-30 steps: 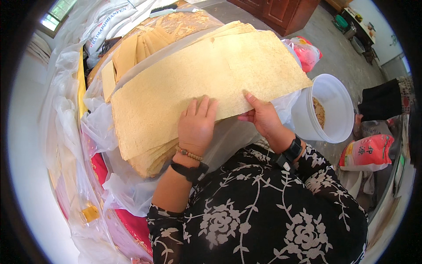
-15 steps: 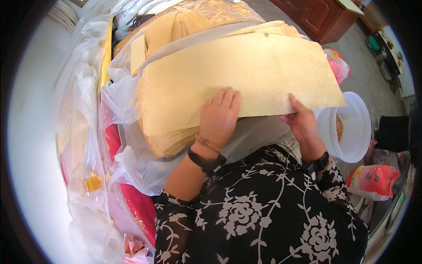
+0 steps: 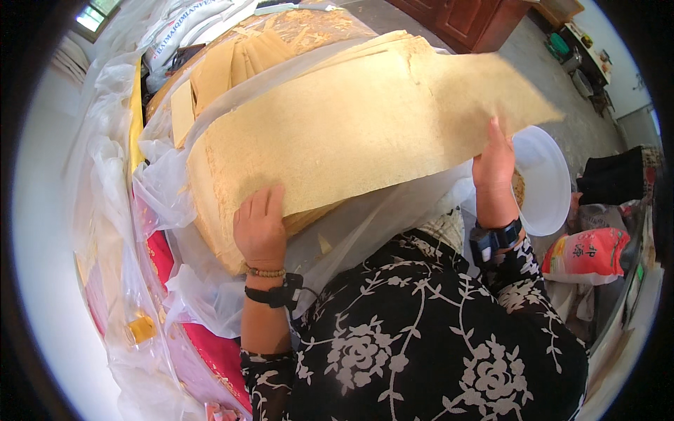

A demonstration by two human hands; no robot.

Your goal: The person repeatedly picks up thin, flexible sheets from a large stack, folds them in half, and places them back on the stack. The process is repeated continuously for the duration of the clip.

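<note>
A long, thin, pale-yellow sheet (image 3: 337,126) lies across a stack of similar sheets (image 3: 214,224), its right end lifted, bent and blurred by motion. My right hand (image 3: 495,165) grips its near edge toward that end, thumb on top and the other fingers mostly hidden. At the near left corner, my left hand (image 3: 260,228) is closed on the sheet, fingers on top and thumb out of sight. Clear plastic film (image 3: 372,221) spreads under the stack. Smaller cut pieces (image 3: 214,74) of the same material lie beyond it.
Right of the stack stands a white plastic bucket (image 3: 551,182) with brownish bits inside. A red and white bag (image 3: 586,256) sits nearer on that side. At the far left are white sacks (image 3: 186,31); a brown cabinet (image 3: 470,21) stands at the back.
My left hand has moved left along the near edge to the corner. My right hand has risen with the sheet, whose right end now bends upward. The view has shifted slightly.
</note>
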